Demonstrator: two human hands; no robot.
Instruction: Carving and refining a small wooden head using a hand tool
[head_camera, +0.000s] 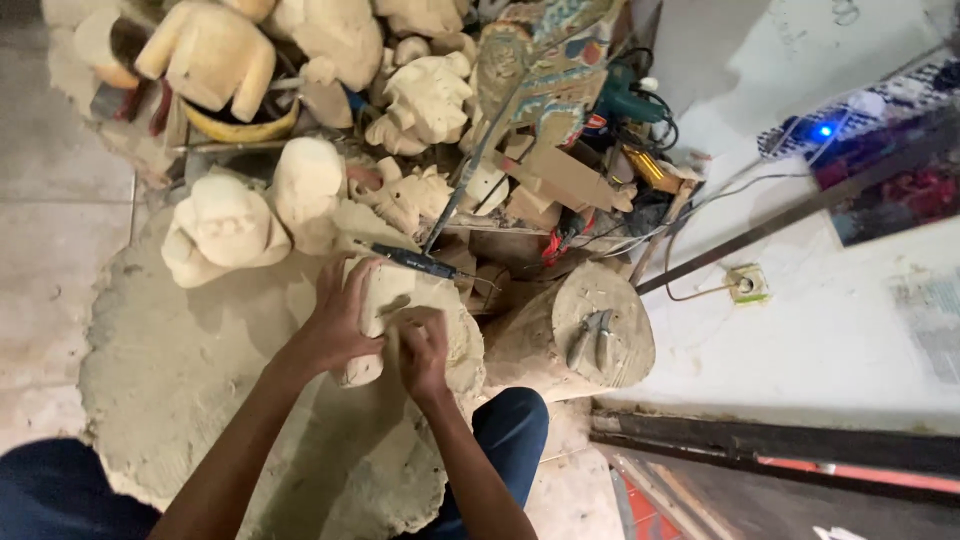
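The left hand (335, 325) is closed around the side of a pale carved wooden piece (385, 300), fingers spread over its top edge. The right hand (422, 352) presses against the same piece from the front with its fingers curled in; whether it grips a small tool cannot be told. The piece rests low in front of the person, above the knee in dark blue trousers (505, 430), on a thick bed of pale sawdust (170, 370) that covers the floor there. A dark-handled tool (415, 262) lies just beyond the piece. To the right stands a log stump (590, 325) with a pair of pliers (592, 338) lying on its flat top. Behind the hands is a heap of rough-cut wooden figures (225, 228), and further back a painted carving (545, 70) beside a green power drill (625, 100) with tangled cables. Grey floor tiles (55, 220) show at the left; at the right lies a white sheet (820, 330), crossed by a dark metal bar (790, 210).
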